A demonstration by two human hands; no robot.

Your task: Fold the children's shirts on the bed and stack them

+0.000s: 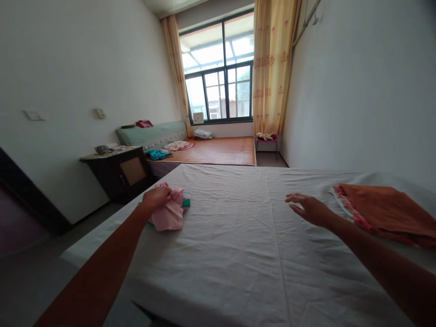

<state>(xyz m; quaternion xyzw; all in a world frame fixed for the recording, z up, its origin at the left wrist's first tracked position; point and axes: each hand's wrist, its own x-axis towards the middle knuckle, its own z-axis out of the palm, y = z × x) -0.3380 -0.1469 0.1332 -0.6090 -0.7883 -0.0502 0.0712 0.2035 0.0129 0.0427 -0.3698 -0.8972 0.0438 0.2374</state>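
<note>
My left hand (pixel 156 198) is closed on a pink garment (pixel 170 215), which lies crumpled near the far left edge of the white-sheeted surface. A teal patch (pixel 186 200) shows at the garment's right side. What kind of garment it is I cannot make out. Over the right half of the white sheet (pixel 235 245), my right hand (pixel 308 209) hovers with its fingers apart and nothing in them. Nearest to it is a stack of folded orange and red cloth (pixel 391 211) on the right.
Beyond the sheet stands a bed with a brown mat (pixel 221 150), a teal cloth (pixel 158 154) and a pale garment on it. A dark cabinet (pixel 119 175) is at the left. By the curtain (pixel 272 68) stands a small stool (pixel 267 139). Walls flank both sides.
</note>
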